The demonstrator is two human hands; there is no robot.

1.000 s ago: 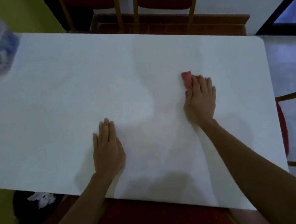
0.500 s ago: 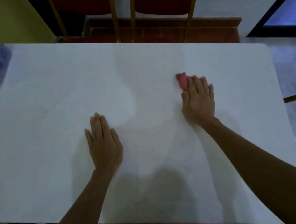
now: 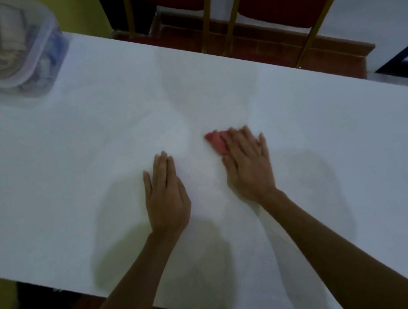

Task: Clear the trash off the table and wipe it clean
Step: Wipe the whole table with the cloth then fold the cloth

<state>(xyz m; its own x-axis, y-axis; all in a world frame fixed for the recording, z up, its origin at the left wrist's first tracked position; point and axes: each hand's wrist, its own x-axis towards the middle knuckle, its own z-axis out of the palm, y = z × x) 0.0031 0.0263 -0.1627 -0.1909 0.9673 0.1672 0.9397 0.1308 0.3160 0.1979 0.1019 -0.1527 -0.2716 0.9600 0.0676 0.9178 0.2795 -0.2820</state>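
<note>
The right hand (image 3: pixel 248 163) presses the pink cloth (image 3: pixel 215 141) flat in the middle of the worktop (image 3: pixel 67 176), grip wide. The left hand (image 3: pixel 165 195) lies flat, holding nothing. The cloth could slip out, since no fingers curl round it.

No legible text, label or number — none anywhere.

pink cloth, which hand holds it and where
Right hand presses flat on the pink cloth, covering all but its far-left corner; no grip. Left hand rests flat on the table, holding nothing.
</note>
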